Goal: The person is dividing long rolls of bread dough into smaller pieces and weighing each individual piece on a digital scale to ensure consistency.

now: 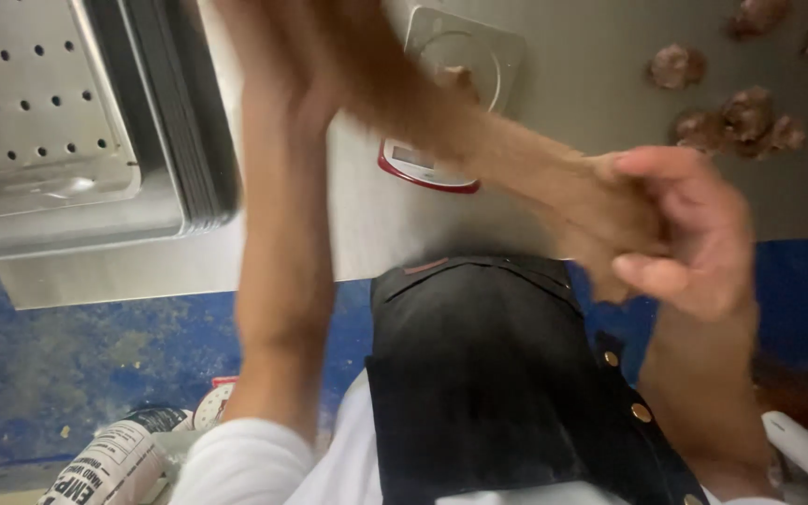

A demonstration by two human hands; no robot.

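Red-rimmed scale [427,164], black apron [479,374], mottled blue floor [77,355].

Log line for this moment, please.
left hand: on dough rope | right hand: gripping dough rope end | scale: beneath

A long, pale brown rope of dough [516,173] stretches diagonally from top centre down to the right of frame, soft and motion-blurred.

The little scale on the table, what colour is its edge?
Red, around the scale near the hands, seen in the head view.
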